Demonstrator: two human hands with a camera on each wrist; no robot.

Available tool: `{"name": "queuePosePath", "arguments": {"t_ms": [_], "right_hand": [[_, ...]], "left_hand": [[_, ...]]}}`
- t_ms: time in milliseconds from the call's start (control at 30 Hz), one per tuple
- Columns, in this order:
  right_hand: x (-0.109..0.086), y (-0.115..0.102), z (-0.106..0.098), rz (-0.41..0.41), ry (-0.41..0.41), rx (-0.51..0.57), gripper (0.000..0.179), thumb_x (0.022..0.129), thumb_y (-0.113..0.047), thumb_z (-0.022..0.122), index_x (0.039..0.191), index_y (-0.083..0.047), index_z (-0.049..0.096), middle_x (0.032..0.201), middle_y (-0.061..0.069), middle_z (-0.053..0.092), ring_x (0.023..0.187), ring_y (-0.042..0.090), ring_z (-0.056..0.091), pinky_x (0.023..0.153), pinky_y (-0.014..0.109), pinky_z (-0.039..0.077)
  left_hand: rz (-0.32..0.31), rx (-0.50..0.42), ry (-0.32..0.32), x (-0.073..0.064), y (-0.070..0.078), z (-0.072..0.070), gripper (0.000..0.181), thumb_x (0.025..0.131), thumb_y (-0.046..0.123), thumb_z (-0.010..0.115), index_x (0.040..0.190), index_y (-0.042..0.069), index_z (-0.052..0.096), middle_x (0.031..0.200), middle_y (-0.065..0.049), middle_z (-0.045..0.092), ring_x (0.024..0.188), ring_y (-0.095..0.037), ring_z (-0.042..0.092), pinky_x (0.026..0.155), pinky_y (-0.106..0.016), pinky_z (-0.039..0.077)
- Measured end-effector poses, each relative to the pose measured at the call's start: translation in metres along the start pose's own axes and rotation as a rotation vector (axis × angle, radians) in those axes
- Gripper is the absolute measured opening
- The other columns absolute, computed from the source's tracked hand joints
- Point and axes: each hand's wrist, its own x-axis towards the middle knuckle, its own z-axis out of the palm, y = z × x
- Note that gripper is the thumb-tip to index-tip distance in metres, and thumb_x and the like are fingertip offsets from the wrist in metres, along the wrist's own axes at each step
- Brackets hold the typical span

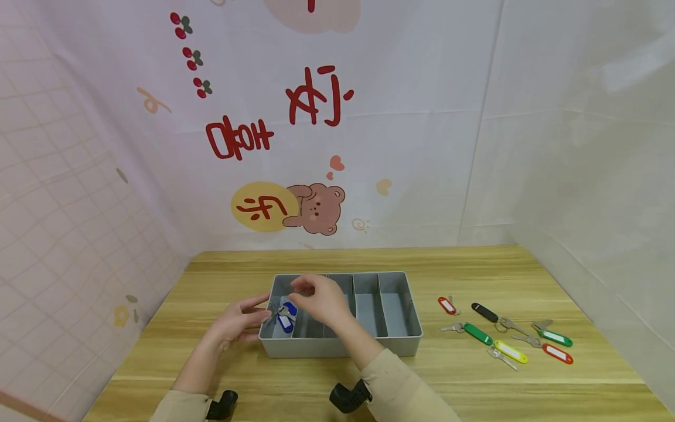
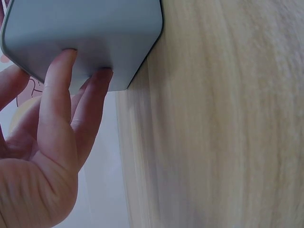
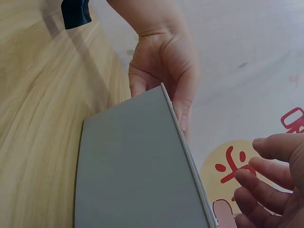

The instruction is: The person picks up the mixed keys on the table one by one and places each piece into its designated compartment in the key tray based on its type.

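Observation:
A grey divided box (image 1: 337,347) sits on the wooden table. In its leftmost compartment lie blue key tags (image 1: 285,323) with keys. My left hand (image 1: 238,321) holds the box's left end, its thumb over the rim and its fingers against the outer wall. The left wrist view shows two fingertips touching that end wall (image 2: 104,47). Above the compartments, just right of the blue tags, hovers my right hand (image 1: 324,300). Its fingers are loosely bent, and the right wrist view shows nothing between the thumb and fingers (image 3: 259,187).
To the right of the box lie several tagged keys: a red tag (image 1: 447,305), a black tag (image 1: 484,312), a green tag (image 1: 477,333), a yellow tag (image 1: 510,351), another green tag (image 1: 556,337) and another red tag (image 1: 557,353). A printed cloth (image 1: 422,176) hangs behind the table.

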Motion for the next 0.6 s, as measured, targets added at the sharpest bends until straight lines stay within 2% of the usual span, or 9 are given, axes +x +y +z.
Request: {"name": "queuePosePath", "arguments": {"t_ms": [367,600], "right_hand": [[-0.007,0.001,-0.005,0.001,0.024,0.04,0.028,0.09,-0.028,0.075,0.114,-0.014,0.071,0.106,-0.003,0.071,0.103,0.019,0.065,0.09,0.039,0.053],[-0.013,0.003,-0.009,-0.036,0.044,0.03,0.034,0.09,-0.026,0.074,0.12,-0.01,0.069,0.113,0.001,0.071,0.107,0.021,0.065,0.092,0.042,0.053]], "left_hand": [[0.003,-0.014,-0.001,-0.001,0.001,0.001,0.07,0.095,0.013,0.067,0.153,-0.002,0.031,0.13,-0.03,0.052,0.103,-0.032,0.066,0.075,-0.041,0.06],[-0.001,-0.013,0.001,-0.001,0.002,0.001,0.07,0.094,0.013,0.068,0.153,-0.002,0.032,0.128,-0.029,0.054,0.102,-0.031,0.067,0.072,-0.039,0.061]]}}
